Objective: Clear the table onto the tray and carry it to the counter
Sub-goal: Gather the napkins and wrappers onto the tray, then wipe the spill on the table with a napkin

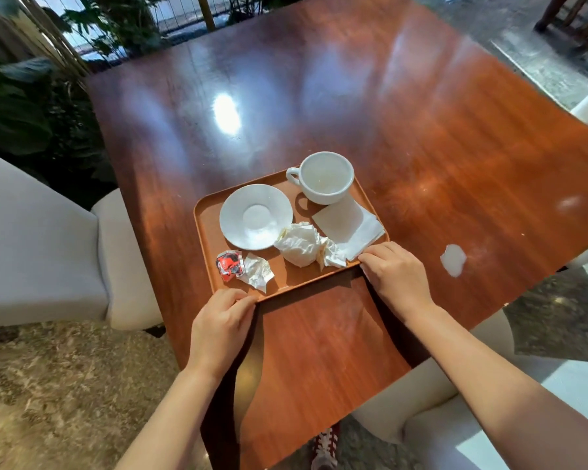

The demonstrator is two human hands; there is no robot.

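Note:
An orange-brown tray [205,228] lies on the wooden table [421,130]. On it stand a white cup [325,178] at the far right and a white saucer [255,217] at the left. A flat napkin [348,227], a crumpled napkin [297,245], a crumpled receipt [257,271] and a red wrapper [230,262] also lie on it. My left hand [221,325] grips the tray's near left corner. My right hand [396,276] grips its near right corner.
A small white scrap [453,259] lies on the table to the right of the tray. A pale cushioned chair [48,242] stands at the left and another [421,401] at the near right. Plants stand beyond the table's far left edge.

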